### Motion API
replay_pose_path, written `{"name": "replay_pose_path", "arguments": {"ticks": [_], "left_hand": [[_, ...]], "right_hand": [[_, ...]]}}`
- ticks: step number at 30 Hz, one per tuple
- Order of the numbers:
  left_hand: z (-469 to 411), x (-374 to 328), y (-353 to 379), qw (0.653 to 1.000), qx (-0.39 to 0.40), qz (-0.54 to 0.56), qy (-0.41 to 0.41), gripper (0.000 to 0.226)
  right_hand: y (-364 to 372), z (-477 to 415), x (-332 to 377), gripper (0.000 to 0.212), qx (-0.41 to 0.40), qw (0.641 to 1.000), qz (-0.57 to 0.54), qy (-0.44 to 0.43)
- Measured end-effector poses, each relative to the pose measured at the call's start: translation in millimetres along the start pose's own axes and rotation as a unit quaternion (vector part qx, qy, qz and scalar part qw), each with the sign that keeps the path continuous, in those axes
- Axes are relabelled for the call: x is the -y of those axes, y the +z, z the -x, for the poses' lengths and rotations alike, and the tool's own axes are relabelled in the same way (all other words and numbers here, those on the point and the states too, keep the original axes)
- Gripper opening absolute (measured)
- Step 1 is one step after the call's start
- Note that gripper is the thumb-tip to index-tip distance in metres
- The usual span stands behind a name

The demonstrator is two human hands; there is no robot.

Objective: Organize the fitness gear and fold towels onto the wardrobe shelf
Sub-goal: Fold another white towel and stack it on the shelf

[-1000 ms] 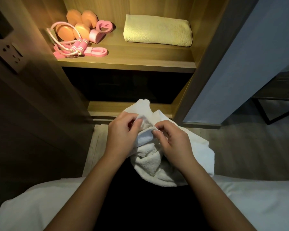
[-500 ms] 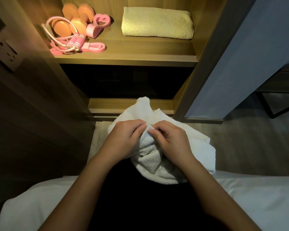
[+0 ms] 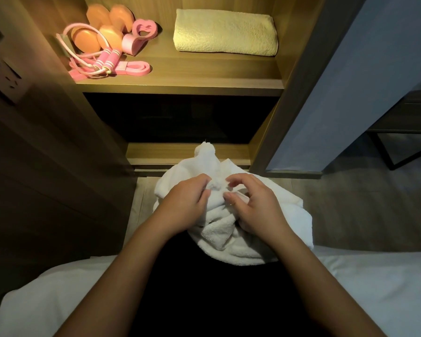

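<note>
Head view: from my station I see the left hand (image 3: 182,205) with its fingers curled tight into a bunched white towel (image 3: 229,229), held low in front of the wardrobe, below the lit shelf (image 3: 204,79). The right hand (image 3: 255,205) rests its heel on the same towel. Its thumb and forefinger stand narrowly apart, thumb tip on the cloth, and I cannot tell whether its hidden fingers grip. On the shelf, 1 folded yellow towel (image 3: 225,32) lies at the right. At the left, orange dumbbells (image 3: 107,25), a pink jump rope (image 3: 107,59) and a flat pink band (image 3: 134,68) lie bunched together.
</note>
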State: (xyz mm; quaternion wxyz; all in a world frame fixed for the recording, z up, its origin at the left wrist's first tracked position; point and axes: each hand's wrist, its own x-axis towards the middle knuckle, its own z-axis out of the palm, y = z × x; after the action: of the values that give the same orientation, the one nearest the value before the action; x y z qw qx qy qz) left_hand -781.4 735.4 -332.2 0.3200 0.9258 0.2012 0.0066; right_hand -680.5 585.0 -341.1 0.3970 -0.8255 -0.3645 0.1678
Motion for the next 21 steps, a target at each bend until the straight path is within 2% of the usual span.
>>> {"name": "replay_pose_path", "arguments": {"ticks": [2, 5, 11, 18, 21], "left_hand": [[0.6, 3.7, 7.2, 1.000, -0.001, 0.018, -0.017, 0.011], [1.8, 3.3, 13.7, 1.000, 0.005, 0.026, -0.014, 0.014], [1.6, 1.5, 17.2, 1.000, 0.000, 0.021, -0.011, 0.016], [4.8, 4.0, 19.9, 1.000, -0.011, 0.017, -0.018, 0.016], [5.4, 3.0, 19.8, 1.000, -0.013, 0.021, -0.014, 0.015]], "right_hand": [[-6.2, 4.9, -7.6, 0.033, 0.012, 0.998, 0.040, 0.053], [-10.3, 12.9, -14.3, 0.021, 0.037, 0.990, 0.076, 0.113], [-15.2, 17.0, -12.8, 0.017, 0.071, 0.988, 0.077, 0.111], [-27.9, 28.4, -4.4, 0.028, 0.053, 0.986, 0.099, 0.126], [-35.9, 29.5, -4.3, 0.025, 0.082, 0.976, 0.144, 0.141]]}}
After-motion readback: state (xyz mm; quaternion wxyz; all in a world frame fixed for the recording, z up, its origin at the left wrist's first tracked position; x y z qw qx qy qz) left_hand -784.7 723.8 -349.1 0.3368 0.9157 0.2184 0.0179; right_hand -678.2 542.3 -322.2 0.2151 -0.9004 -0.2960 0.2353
